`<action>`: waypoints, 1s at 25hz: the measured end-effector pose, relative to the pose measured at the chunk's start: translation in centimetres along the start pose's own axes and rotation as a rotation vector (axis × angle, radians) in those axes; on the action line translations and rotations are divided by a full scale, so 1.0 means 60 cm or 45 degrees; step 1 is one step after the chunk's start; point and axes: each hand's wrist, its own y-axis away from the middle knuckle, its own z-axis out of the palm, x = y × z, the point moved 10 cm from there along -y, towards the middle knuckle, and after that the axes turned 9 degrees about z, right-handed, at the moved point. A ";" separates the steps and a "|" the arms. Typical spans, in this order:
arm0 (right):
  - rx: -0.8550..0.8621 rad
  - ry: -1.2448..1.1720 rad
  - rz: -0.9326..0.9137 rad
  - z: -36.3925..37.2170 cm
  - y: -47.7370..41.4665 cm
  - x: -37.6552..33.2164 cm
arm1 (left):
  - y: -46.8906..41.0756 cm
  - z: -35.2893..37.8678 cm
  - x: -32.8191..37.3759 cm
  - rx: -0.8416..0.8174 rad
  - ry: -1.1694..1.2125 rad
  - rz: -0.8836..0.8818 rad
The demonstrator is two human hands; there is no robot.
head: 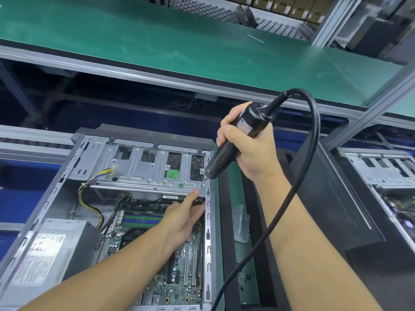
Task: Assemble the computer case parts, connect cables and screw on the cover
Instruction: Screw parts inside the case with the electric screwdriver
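An open computer case [56,189] lies on its side before me, motherboard [170,281] and grey power supply [47,254] showing inside. A silver drive cage [139,167] spans its far end. My right hand [249,151] grips a black electric screwdriver [233,142], tilted, its tip at the cage's right corner by the case wall. My left hand [184,216] reaches into the case with straight fingers, the fingertips touching the underside of the cage's front edge. A black side cover [332,212] lies to the right of the case.
The screwdriver's thick black cord [298,182] loops down over my right forearm. A second open case [386,176] stands at the far right. A small clear bag [241,223] and loose dark screws [247,277] lie on the green mat. A green conveyor [179,46] runs behind.
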 end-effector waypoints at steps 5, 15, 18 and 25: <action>-0.018 0.039 0.017 0.010 0.000 0.009 | 0.004 0.003 0.004 0.001 -0.014 0.014; 0.046 0.101 0.060 -0.001 0.002 0.035 | 0.007 -0.003 0.004 0.023 -0.015 0.044; 0.052 0.113 0.061 -0.004 0.000 0.039 | 0.006 -0.004 0.004 0.032 -0.014 0.047; 0.012 0.101 0.061 0.007 -0.006 0.039 | 0.009 -0.002 0.007 0.021 -0.025 0.047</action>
